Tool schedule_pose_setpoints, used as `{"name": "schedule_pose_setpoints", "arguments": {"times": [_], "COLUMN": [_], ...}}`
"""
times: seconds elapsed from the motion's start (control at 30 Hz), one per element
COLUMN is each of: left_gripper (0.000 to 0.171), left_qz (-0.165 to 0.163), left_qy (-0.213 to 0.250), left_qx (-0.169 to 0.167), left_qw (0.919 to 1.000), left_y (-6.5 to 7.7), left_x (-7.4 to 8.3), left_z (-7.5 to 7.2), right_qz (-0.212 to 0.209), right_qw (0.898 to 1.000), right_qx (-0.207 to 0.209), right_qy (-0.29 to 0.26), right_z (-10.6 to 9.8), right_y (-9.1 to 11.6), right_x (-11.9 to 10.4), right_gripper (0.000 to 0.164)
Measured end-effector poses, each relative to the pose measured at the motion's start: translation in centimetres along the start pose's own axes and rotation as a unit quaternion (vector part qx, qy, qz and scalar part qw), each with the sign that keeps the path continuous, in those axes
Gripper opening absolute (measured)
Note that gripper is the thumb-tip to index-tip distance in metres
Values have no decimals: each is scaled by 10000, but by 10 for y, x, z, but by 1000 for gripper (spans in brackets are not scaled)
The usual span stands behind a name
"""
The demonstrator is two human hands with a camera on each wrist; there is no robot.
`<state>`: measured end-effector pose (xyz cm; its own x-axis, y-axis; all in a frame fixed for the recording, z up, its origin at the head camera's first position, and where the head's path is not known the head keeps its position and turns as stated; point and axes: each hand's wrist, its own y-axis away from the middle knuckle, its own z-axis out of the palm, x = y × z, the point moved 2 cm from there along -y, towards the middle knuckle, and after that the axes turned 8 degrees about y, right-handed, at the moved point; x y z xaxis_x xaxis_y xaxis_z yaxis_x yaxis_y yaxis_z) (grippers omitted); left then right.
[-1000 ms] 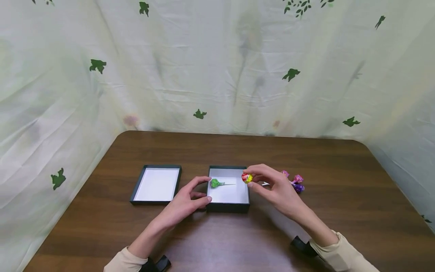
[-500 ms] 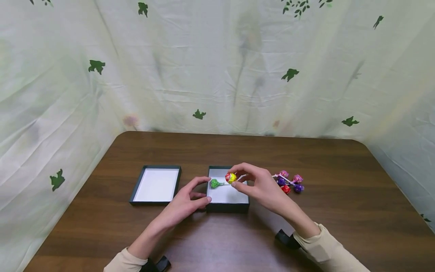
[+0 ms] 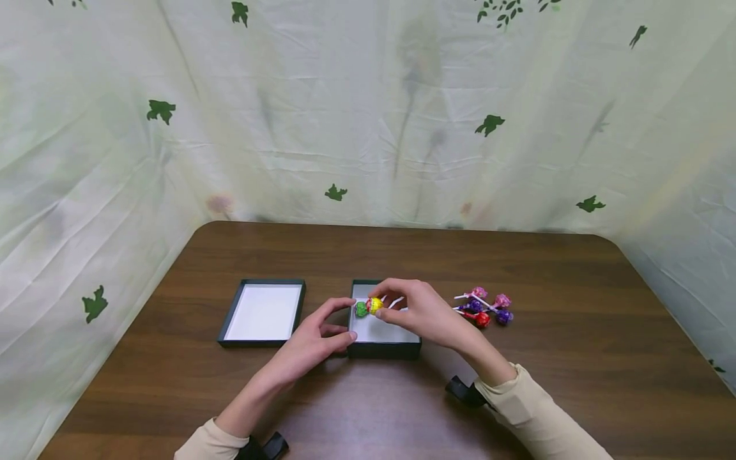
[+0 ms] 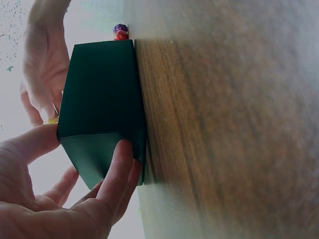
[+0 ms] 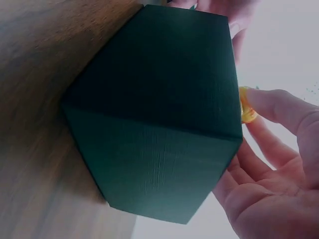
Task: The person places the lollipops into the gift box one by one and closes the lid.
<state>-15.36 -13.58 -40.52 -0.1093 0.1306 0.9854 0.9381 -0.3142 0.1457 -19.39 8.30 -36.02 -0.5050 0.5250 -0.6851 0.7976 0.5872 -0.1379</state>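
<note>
My right hand [image 3: 422, 310] pinches a lollipop [image 3: 374, 305] by its red-and-yellow wrapped head, low over an open dark green box [image 3: 384, 351] with a white inside. In the right wrist view the yellow wrapper [image 5: 246, 105] shows at the box rim, between thumb and fingers. A green lollipop [image 3: 360, 309] lies in the box's left part; its stick is hidden behind the yellow one and my hand. Against the box's left side rests my left hand [image 3: 322, 329], thumb at the front corner; in the left wrist view its outstretched fingers [image 4: 117, 169] touch the side wall.
Left of the box lies the lid [image 3: 266, 313], white inside up. To the right is a loose group of several lollipops, among them a red one [image 3: 482, 319], a purple one [image 3: 504, 317] and a pink one [image 3: 502, 300]. A patterned curtain [image 3: 368, 115] hangs behind the wooden table [image 3: 368, 409].
My right hand has carried the red-and-yellow lollipop leftward from the box's right edge to beside the green one. The lollipop group has come into fuller view. My left hand stays at the box.
</note>
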Motion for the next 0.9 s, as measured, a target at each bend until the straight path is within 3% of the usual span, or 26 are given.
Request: {"name": "schedule_pose_setpoints", "arguments": {"times": [0.2, 0.57, 0.9], "left_gripper": [57, 52, 51], "left_qz": [-19, 4, 38], "left_qy": [-56, 40, -31], "left_qx": [11, -48, -73], "left_qw": [10000, 10000, 10000], "left_y": [0, 1, 1], "left_x": [0, -1, 0], "left_z": [-1, -1, -1], "right_qz": [-11, -28, 175], "right_qw": [9996, 9922, 9917], "right_qx": [-255, -1160, -1004], "right_qy": [121, 460, 786], "right_z": [6, 20, 30], "right_y": [-10, -31, -40], "right_x": [2, 7, 10], "right_gripper": [20, 16, 15]}}
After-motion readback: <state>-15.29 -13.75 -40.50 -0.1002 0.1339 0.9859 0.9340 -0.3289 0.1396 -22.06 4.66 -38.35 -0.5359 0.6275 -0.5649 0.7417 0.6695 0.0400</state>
